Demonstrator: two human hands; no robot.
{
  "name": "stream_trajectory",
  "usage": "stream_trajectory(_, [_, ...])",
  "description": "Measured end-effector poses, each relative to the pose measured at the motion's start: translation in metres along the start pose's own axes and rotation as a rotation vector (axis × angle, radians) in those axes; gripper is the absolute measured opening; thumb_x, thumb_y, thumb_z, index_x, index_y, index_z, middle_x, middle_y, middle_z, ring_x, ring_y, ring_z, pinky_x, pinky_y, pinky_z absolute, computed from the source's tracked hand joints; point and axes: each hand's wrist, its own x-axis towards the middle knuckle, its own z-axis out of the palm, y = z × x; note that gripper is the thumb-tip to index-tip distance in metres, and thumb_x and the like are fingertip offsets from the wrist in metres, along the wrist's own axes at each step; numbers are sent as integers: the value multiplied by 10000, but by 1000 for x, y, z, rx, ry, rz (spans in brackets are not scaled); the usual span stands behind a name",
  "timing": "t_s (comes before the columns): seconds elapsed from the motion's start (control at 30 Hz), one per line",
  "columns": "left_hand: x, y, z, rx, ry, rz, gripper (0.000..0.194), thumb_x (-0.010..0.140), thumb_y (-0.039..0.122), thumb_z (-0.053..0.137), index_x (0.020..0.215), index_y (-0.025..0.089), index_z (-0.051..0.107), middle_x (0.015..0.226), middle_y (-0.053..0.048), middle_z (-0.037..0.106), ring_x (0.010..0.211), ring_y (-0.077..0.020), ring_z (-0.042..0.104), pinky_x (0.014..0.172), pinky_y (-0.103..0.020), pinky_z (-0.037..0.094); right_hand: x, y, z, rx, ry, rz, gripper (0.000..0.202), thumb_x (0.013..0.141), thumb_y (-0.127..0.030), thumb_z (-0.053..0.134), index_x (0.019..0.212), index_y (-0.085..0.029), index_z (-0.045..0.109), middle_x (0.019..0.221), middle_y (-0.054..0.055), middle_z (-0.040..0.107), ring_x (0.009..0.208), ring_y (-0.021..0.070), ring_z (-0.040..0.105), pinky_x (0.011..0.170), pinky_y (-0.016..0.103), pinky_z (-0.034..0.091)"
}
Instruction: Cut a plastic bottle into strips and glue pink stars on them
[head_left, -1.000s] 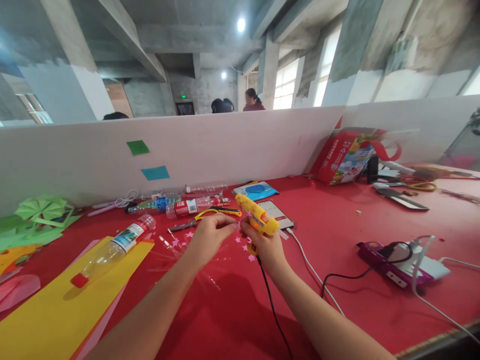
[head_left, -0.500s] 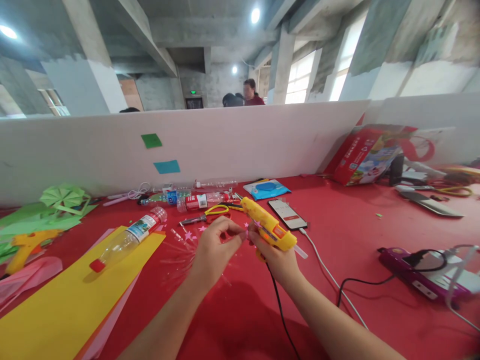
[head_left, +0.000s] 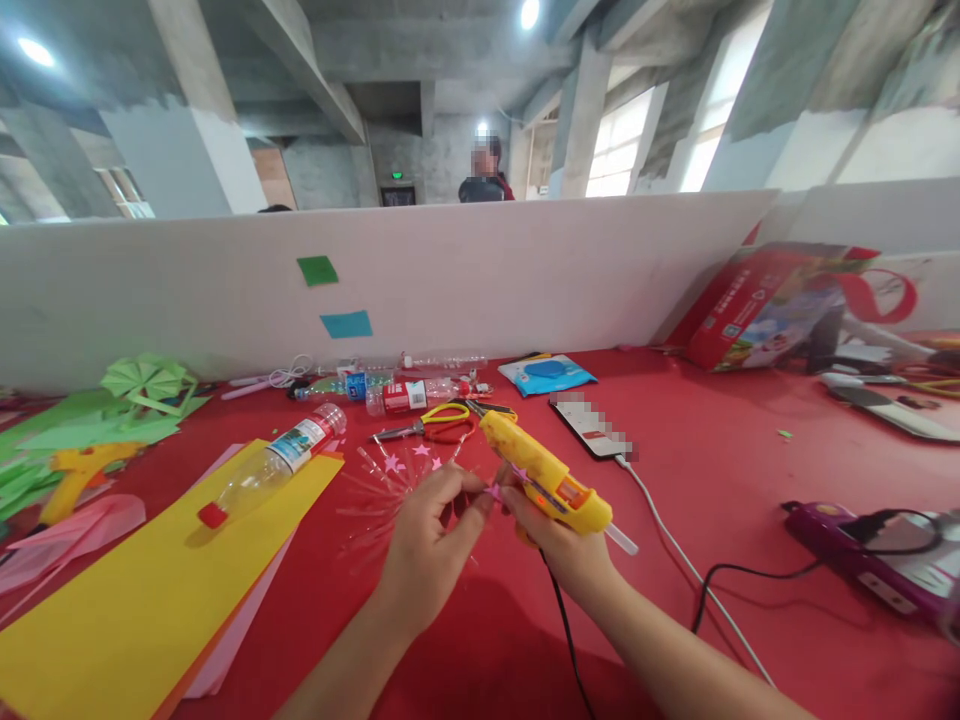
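My right hand (head_left: pixel 566 545) is closed around a yellow hot glue gun (head_left: pixel 547 473), with a clear glue stick (head_left: pixel 622 538) poking from its rear end. Between the fingertips of my left hand (head_left: pixel 439 535) is a small pink paper star (head_left: pixel 493 491), pinched close to the right fingers. Another pink star shows against the side of the gun. Beyond my left hand, clear plastic strips (head_left: pixel 367 515) fan out over the red table (head_left: pixel 480 640), with several pink stars (head_left: pixel 393 463) lying among them.
A clear bottle (head_left: pixel 274 465) lies on yellow paper (head_left: pixel 150 590) at left, near another glue gun (head_left: pixel 82 475). Farther back are pliers (head_left: pixel 424 428), more bottles (head_left: pixel 412 397), a wipes pack (head_left: pixel 547 374) and a phone (head_left: pixel 592 428). A purple power strip (head_left: pixel 862 560) sits right. Cords cross the table.
The camera view has shifted, moving the table things slightly right in the picture. Both hands stay together, still holding the glue gun and the pink star. The person behind the partition has moved.
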Motion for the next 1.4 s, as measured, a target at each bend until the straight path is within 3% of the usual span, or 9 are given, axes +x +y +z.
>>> stream_trajectory(0.13, [-3,-1,3,-115,-30,-76,169,841,277,491,713,185,552,665,26,503,633,-108,440,594,-226,359,-1,0,1,67,-56,39,176,773,-315,557,662,-187,510,657,1,515,610,133,509,587,256,450])
stream_trajectory(0.2, [-3,-1,2,-116,12,-64,174,841,269,488,695,187,535,647,33,478,620,-104,425,582,-218,354,-2,3,-1,91,-48,36,163,783,-327,563,711,-186,529,701,11,539,653,144,534,618,266,466])
stream_trajectory(0.3, [-2,-3,-6,-80,182,-14,168,833,259,498,681,191,521,635,40,459,603,-96,420,567,-203,357,-2,9,-5,68,-58,-28,157,807,-341,558,776,-188,549,762,29,571,720,164,559,669,285,481])
stream_trajectory(0.4, [1,-7,-18,-17,377,42,135,812,249,533,689,195,543,628,46,486,587,-87,441,562,-184,375,-3,8,-7,41,-129,-109,169,819,-356,538,765,-196,546,728,23,560,659,154,545,615,278,478])
stream_trajectory(0.53, [5,-10,-28,88,495,88,94,804,245,549,730,195,581,649,42,546,601,-85,488,578,-173,401,-5,-2,-5,-109,-191,-155,191,780,-339,542,654,-197,520,645,12,515,575,140,498,542,262,438])
stream_trajectory(0.87, [5,-12,-26,213,496,177,81,809,216,541,749,189,589,650,40,561,591,-80,508,564,-167,414,-6,-5,2,-113,-213,-70,218,758,-324,544,611,-199,443,564,-36,424,474,93,413,472,220,374])
stream_trajectory(1.4, [4,-13,-26,234,483,120,112,817,248,521,749,192,591,660,21,577,598,-100,515,568,-198,425,-6,-3,0,-194,-200,-174,247,776,-313,546,565,-211,470,540,-17,465,483,118,443,474,241,402])
